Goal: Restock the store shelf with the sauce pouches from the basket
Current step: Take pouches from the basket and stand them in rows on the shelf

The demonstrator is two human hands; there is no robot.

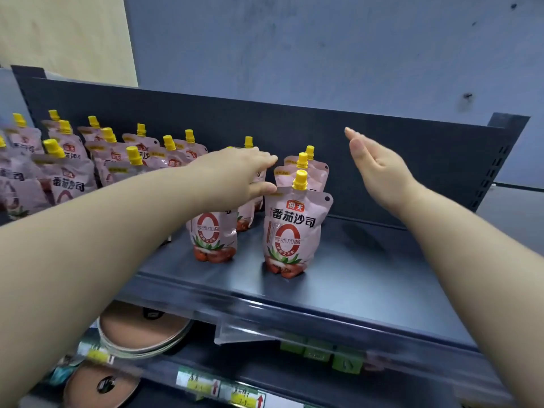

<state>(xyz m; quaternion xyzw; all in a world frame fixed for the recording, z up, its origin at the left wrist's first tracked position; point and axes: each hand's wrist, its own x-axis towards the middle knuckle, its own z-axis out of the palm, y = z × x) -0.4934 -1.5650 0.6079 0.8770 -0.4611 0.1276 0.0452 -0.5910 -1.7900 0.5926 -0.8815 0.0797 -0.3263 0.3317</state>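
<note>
Head view: both hands are empty, fingers extended; the left hand (pixel 235 175) rests over a sauce pouch (pixel 213 234), while the right hand (pixel 376 169) hovers flat beside the front pouch (pixel 294 234) on the shelf (pixel 368 278); this looks like straightening rows; the basket is unseen; next, probably fetch another pouch.
</note>
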